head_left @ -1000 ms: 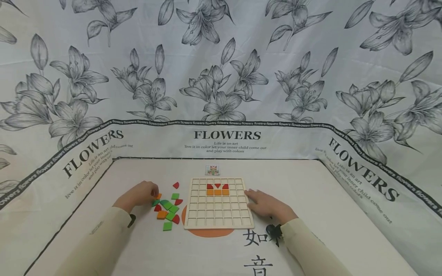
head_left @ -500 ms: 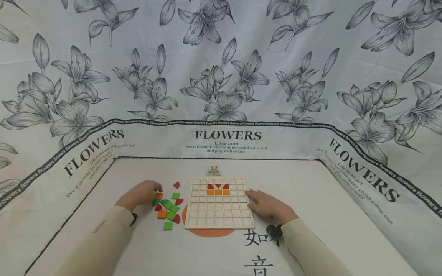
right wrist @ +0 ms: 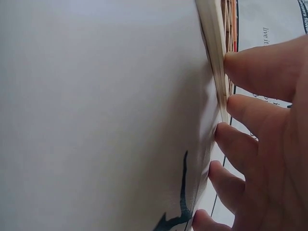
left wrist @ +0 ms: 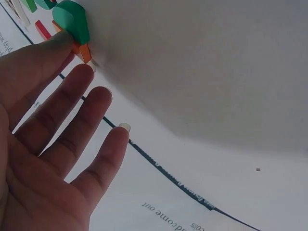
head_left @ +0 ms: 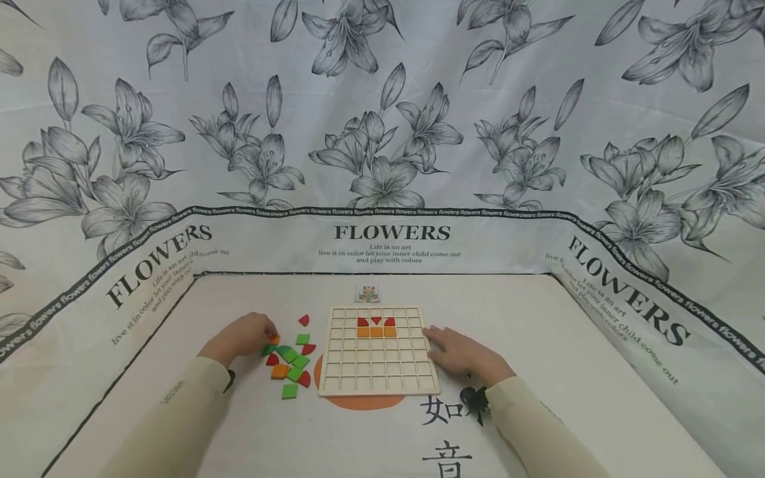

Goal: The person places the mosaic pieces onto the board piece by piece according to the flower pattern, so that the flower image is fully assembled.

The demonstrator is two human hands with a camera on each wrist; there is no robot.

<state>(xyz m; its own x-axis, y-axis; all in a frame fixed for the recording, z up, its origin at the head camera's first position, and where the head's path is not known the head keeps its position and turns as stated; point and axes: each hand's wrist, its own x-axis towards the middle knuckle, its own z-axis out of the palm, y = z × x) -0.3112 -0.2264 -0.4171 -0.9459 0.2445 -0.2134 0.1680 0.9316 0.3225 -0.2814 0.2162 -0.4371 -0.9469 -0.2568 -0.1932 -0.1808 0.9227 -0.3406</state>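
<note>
**Left hand (head_left: 244,336) at an orange tile (left wrist: 85,52), right hand (head_left: 463,356) against the grid board (head_left: 409,364)**

Nearest to us on the tablecloth (head_left: 257,438), a green square (head_left: 289,392) marks the near end of a cluster of loose pieces (head_left: 289,356), which lies between the left hand and the board. The board looks rigid, best held by its rim. Along its right edge rest fingertips of the right hand, fingers nearly straight and gripping nothing.

About level with them, the left hand seems to pinch the orange tile between thumb and forefinger, its other fingers held apart. We judge the tile light, stiff, fairly smooth and hard to break; being thin, it is best taken by opposite edges. It sits right at the fingertips, on their board side. A dark green piece (head_left: 268,350) lies just nearer to us; we cannot tell whether they touch.

Farther up the board, three red pieces (head_left: 376,320) stand beyond three orange squares (head_left: 376,332). Past its far edge lies a small patterned card (head_left: 367,293), then the flowered curtain (head_left: 382,176).
</note>
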